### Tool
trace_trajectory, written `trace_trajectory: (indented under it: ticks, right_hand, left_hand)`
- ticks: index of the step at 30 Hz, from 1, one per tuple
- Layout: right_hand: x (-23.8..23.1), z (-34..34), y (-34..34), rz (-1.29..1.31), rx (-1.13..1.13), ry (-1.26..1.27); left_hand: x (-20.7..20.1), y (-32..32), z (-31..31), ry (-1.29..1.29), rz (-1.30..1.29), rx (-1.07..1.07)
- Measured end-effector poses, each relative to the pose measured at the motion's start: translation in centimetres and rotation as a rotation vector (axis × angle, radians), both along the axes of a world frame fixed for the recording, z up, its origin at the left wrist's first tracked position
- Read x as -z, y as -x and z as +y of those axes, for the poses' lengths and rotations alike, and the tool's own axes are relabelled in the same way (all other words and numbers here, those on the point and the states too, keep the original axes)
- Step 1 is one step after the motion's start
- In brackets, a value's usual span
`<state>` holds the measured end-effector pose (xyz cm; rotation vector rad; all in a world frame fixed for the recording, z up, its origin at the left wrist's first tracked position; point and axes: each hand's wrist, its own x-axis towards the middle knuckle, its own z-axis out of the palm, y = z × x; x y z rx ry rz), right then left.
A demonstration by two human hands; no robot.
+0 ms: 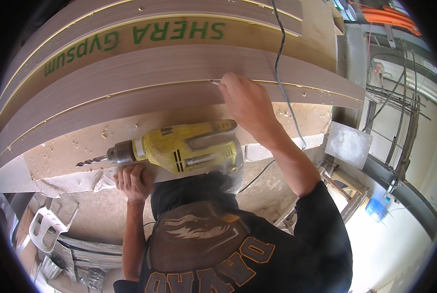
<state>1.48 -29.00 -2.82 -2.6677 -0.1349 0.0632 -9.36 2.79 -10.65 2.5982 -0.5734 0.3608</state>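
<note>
My right hand [245, 100] is closed in a pinch around a small thin, pointed piece [215, 82]; its pale tip touches or hovers just over the yellowish groove line of a long brown plank [174, 93]. Too little of that piece shows to tell its kind. A dusty yellow power drill [191, 146] lies on its side close to my body, its dark chuck and spiral bit [92, 160] pointing left. My left hand [133, 183] has its fingers curled at the near board edge, just below the chuck. Whether it grips anything is hidden.
Beneath the planks lies a tan board [272, 41] with green lettering, dotted with wood chips. A black cable [279, 53] crosses the planks to the right of my hand. A white plastic chair [47, 228] stands lower left. A grey-white panel [349, 145] and metal framing are at right.
</note>
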Motion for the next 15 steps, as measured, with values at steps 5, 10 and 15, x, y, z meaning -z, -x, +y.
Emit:
trace_trajectory:
  ticks: [5, 10, 15]
  right_hand:
    - [0.2, -0.1, -0.1, -0.021, -0.013, 0.043]
    - [0.1, 0.4, -0.3, -0.075, -0.055, 0.092]
    - [0.3, 1.0, 0.0, -0.078, -0.057, 0.186]
  left_hand:
    - [0.0, 0.0, 0.0, -0.002, -0.001, 0.005]
    - [-0.2, 0.1, 0.0, 0.001, 0.003, -0.003]
    - [0.0, 0.3, 0.1, 0.007, 0.026, -0.001]
